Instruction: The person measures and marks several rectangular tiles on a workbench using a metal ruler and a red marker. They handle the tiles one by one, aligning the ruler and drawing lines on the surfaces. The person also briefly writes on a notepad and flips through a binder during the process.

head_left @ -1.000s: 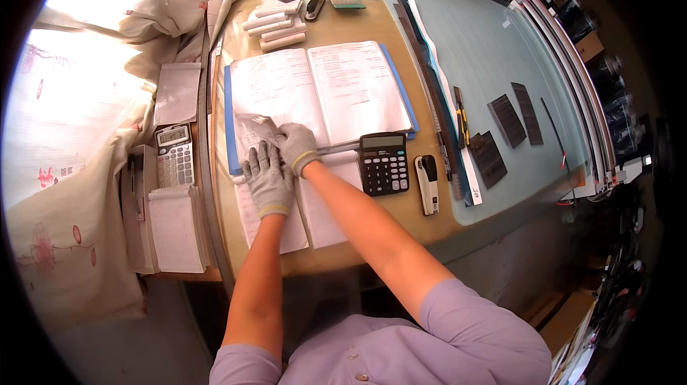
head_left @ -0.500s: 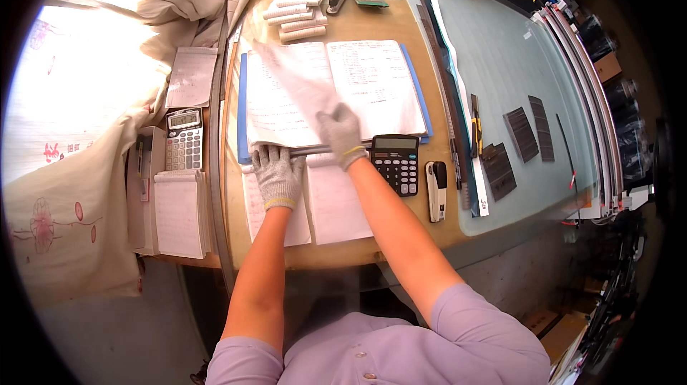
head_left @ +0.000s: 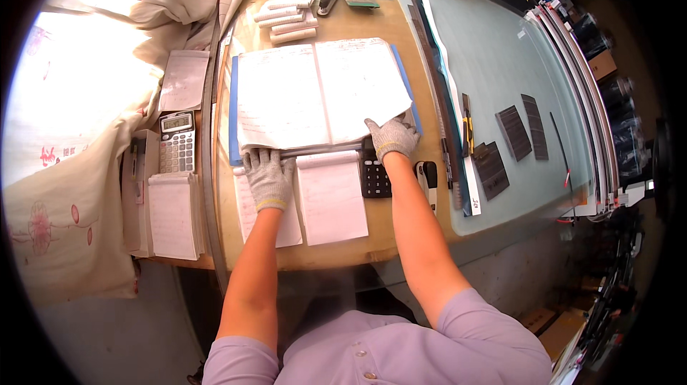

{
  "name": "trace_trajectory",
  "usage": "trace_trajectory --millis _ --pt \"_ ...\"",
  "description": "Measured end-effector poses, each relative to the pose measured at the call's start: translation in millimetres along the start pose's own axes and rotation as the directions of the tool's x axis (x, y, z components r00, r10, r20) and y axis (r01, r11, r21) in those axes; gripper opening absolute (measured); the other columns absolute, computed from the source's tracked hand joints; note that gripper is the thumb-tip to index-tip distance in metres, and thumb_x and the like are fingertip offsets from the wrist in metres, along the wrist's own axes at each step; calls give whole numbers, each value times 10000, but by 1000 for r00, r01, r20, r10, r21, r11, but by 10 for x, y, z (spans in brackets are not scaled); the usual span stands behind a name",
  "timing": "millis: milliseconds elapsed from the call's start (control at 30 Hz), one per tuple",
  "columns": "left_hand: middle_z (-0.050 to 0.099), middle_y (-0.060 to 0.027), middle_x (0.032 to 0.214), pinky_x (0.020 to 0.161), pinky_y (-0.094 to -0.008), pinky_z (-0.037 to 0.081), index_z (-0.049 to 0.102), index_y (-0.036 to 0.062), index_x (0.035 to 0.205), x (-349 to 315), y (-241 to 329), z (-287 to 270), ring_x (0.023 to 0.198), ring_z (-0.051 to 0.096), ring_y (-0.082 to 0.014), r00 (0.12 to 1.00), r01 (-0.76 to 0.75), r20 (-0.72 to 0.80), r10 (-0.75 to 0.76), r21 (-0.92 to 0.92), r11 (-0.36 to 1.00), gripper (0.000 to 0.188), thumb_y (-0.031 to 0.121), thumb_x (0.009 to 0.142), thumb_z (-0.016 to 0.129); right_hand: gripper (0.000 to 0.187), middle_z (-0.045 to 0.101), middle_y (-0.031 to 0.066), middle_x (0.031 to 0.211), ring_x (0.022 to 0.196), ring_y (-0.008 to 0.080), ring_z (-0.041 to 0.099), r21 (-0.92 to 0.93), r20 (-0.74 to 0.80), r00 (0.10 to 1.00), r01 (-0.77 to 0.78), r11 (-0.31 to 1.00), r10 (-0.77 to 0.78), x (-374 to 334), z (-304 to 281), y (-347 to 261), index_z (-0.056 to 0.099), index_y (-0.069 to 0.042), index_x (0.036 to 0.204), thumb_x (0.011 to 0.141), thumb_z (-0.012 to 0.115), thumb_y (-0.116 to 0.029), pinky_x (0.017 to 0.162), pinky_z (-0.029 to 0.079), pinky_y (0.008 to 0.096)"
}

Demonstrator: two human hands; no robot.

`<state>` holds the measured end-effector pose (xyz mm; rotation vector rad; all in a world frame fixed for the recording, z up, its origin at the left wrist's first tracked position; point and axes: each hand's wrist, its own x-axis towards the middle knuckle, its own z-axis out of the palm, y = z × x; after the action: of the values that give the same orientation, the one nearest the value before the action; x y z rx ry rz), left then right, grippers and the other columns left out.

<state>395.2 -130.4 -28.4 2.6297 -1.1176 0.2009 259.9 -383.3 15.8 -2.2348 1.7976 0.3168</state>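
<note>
A large open ledger with handwritten pages (head_left: 283, 91) lies in a blue folder (head_left: 234, 109). My left hand (head_left: 270, 179), in a grey knit glove, rests open at the ledger's lower left edge, fingers spread and palm on a pad of pink slips (head_left: 275, 231). At the lower right corner, my gloved right hand (head_left: 395, 139) has its fingers curled against the slightly raised page corner, the thumb out to the left. Beneath that hand a black calculator (head_left: 376, 181) is partly covered. A second pad of pink slips (head_left: 331, 202) lies between my hands.
A stapler (head_left: 427, 181) lies right of the black calculator. Farther right are a yellow-black utility knife (head_left: 468, 127), long dark strips and dark grey pieces (head_left: 513, 132). At left stand a silver calculator (head_left: 177, 145) and more slip pads (head_left: 173, 213). Rolled slips (head_left: 288, 18) lie behind the ledger.
The page my right hand was lifting now lies flat on the left side. My right hand has moved right to the ledger's lower right corner, over the calculator; my left hand stays at the lower edge.
</note>
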Motion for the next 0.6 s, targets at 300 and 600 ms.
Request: trace_trajectory --millis 300,600 --pt "491 -201 1519 1275 -577 202 582 31 1414 6 11 8 1490 321 -461 1000 -3 2 3 5 1000 557 415 1011 589 1096 650 332 1300 1280 431 593 -106 -85 995 51 993 -60 123 118 -84 348 47 1572 831 747 -656 1131 335 505" --pt "508 -202 1502 1271 -572 210 590 38 1411 7 9 -4 1479 346 -459 1000 -7 1 7 23 1000 560 421 1003 605 971 708 303 1217 1242 392 635 -161 -98 986 118 980 -135 128 87 -59 439 41 1513 858 759 -601 1082 396 500"
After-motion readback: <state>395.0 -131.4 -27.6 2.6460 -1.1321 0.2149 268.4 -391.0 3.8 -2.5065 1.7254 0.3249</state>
